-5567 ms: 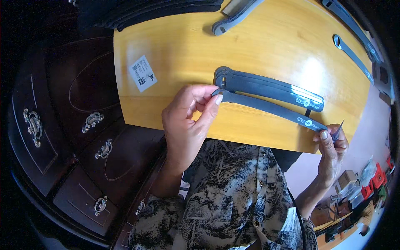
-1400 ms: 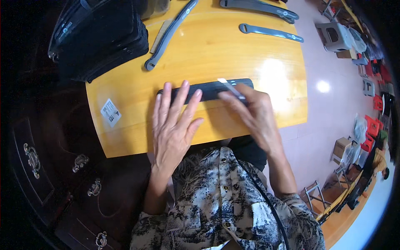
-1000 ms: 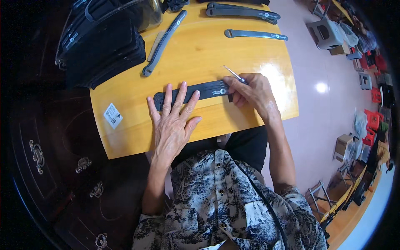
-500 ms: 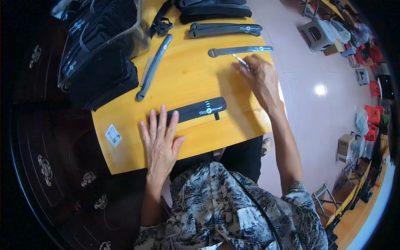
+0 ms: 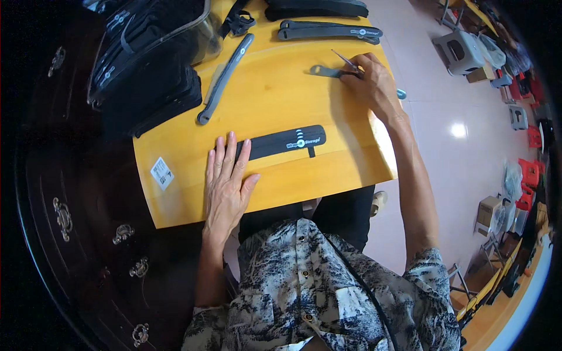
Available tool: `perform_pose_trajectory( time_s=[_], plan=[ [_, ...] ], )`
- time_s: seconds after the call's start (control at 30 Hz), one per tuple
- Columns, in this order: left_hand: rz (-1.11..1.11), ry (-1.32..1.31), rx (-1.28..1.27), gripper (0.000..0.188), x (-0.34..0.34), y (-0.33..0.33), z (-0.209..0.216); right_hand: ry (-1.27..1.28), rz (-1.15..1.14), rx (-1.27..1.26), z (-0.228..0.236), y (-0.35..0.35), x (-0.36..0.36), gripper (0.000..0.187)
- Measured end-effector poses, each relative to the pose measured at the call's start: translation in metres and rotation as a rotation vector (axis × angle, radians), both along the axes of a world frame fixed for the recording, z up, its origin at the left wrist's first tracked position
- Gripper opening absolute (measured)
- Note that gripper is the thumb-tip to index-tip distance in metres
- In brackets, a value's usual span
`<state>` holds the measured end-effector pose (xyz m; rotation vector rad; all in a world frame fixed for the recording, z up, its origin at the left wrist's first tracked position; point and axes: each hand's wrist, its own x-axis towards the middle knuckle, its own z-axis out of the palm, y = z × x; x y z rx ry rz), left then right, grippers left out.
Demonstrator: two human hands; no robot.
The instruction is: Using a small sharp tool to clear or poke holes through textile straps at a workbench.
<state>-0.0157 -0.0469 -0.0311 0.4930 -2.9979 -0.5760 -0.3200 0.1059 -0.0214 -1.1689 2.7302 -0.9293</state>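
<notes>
My left hand (image 5: pixel 226 187) lies flat, fingers stretched out over the left end of a flat black strap bundle (image 5: pixel 275 146) with white print and a short black tab below its right end. At the right side of the table, my right hand (image 5: pixel 374 86) is closed around a thin pointed metal tool (image 5: pixel 343 58); its exact kind I cannot make out. Under those same fingers runs a grey strap (image 5: pixel 323 71), its looped end showing on the left and its other tip to the right of the hand. Whether the fingers also grip this strap is hidden.
A clear plastic bin (image 5: pixel 206 41) heaped with black straps stands at the far left, beside a stack of black pieces (image 5: pixel 158 105). Another grey strap (image 5: pixel 225 79) lies slanted near it. More straps (image 5: pixel 328 31) lie along the back. A white label (image 5: pixel 162 174) sits front left.
My right hand has moved onto the grey strap, which now lies turned, its right end nearer me. My left hand stays on the black bundle. The whole view has shifted slightly.
</notes>
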Motion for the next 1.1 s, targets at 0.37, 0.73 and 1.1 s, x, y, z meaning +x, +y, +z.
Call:
perform_pose_trajectory(
  time_s=[0.37,0.73,1.1],
  plan=[
    [0.203,0.490,0.731,0.058,0.011,0.040,0.026,-0.487,0.138,-0.058,0.054,0.035,0.142,0.017],
    [0.456,0.428,1.206,0.015,0.036,0.039,0.013,-0.451,0.206,0.151,0.045,0.041,0.173,0.021],
    [0.576,0.432,1.332,0.015,0.054,0.013,0.002,-0.763,-0.023,0.071,0.040,0.062,0.147,0.022]
  ],
)
